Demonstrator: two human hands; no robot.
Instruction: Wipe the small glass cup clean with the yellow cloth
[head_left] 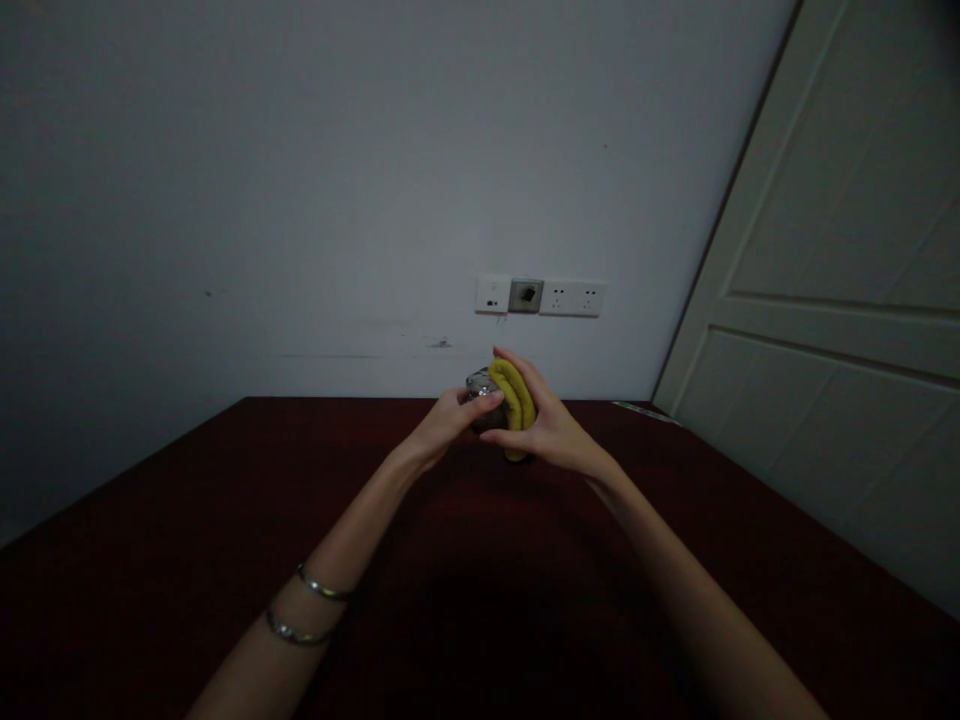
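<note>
In the head view, my left hand [442, 425] is closed around a small, shiny, see-through object [480, 383] that looks like glass; its exact kind is unclear in the dim light. A folded yellow cloth [512, 395] lies in my right hand [551, 425], gripped between the thumb below and the fingers above. The cloth presses against the right side of the glassy object. Both hands are raised over the dark red table, close together. My left thumb reaches across the front of the object, and its lower part is partly hidden.
The dark red tabletop [337, 470] runs back to a pale wall [337, 200]. Sockets and switch plates [571, 298] sit on the wall just above the hands. A white panelled door [825, 300] stands along the right side. A thin strip [646, 412] lies at the table's far right corner.
</note>
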